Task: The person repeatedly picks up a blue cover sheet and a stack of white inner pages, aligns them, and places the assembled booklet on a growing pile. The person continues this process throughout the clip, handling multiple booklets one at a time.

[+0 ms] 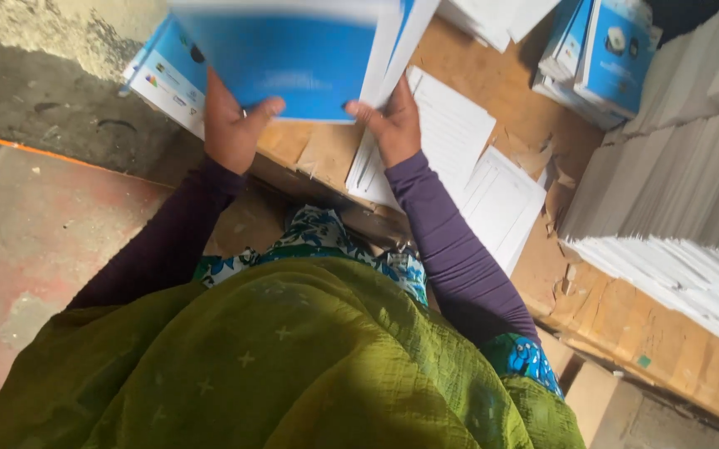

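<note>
A blue booklet (305,62), judged light, thin and floppy with a slick cover, is held up at 12 o'clock above the surface (492,100). Its lower edge is pinched at both corners by the left hand (233,125) and right hand (394,125); paper stacks (675,191) lie at 3 o'clock.

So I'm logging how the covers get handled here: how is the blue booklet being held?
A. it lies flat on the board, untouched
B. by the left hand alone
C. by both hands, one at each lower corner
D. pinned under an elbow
C: the left hand and the right hand each grip a lower corner of the blue booklet, raised above the wooden board.
</note>
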